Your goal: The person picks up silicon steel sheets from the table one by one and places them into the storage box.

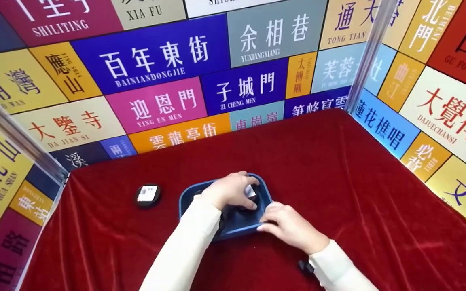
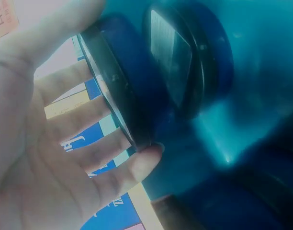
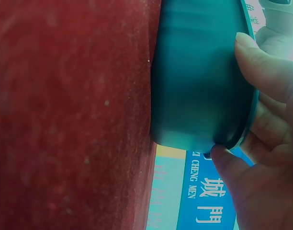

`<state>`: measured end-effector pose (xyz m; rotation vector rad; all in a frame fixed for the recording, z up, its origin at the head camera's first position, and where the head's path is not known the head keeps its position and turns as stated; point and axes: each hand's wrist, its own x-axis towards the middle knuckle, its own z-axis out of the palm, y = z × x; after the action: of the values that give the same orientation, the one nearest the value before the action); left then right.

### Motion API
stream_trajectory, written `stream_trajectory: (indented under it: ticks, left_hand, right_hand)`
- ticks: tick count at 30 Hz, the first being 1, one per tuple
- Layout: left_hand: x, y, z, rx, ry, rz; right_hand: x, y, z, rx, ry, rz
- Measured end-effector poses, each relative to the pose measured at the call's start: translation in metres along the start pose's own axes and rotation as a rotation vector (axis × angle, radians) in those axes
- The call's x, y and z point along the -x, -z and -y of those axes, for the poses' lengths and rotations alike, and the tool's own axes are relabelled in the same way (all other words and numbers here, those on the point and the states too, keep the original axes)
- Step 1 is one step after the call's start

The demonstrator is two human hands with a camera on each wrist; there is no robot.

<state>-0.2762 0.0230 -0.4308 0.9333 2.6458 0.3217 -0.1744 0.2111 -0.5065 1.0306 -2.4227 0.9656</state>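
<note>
My left hand reaches down into a blue rectangular bin. Between its thumb and fingers it grips a flat round black container by the edge, as the left wrist view shows. A second such container, with a pale label on its face, stands on edge close beside it in the bin. At the bin's near right corner my right hand pinches the rim. From the right wrist view, the thumb lies over the rim and the fingers are on its other side.
Left of the bin, another flat round black container lies with its white label up on the red velvet cloth. Walls of colourful sign panels rise behind and at both sides, with metal posts at the corners.
</note>
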Motion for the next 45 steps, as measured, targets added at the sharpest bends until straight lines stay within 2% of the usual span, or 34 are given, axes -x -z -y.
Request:
stream_trajectory:
  ticks: [6, 13, 26, 33, 38, 45]
  left_hand:
    - [-0.004, -0.002, -0.003, -0.034, -0.003, 0.013]
    - [-0.006, -0.002, -0.004, -0.059, 0.031, 0.031]
    - [-0.008, -0.001, -0.006, -0.114, 0.009, 0.037]
    - [-0.011, -0.003, -0.005, -0.125, -0.043, 0.059]
    - [-0.01, -0.006, -0.003, -0.165, -0.087, 0.045]
    - [-0.009, -0.011, -0.002, -0.188, -0.098, 0.027]
  right_hand:
    - [0.0, 0.0, -0.001, 0.004, -0.011, 0.002]
    - [0.0, 0.0, 0.001, 0.003, -0.033, 0.019]
    - [0.0, 0.001, 0.002, 0.02, -0.039, 0.018]
    - [-0.001, 0.002, 0.002, 0.005, -0.042, 0.03]
    - [-0.001, 0.002, 0.002, -0.005, -0.051, 0.043]
    - [0.0, 0.001, 0.001, 0.003, -0.063, 0.047]
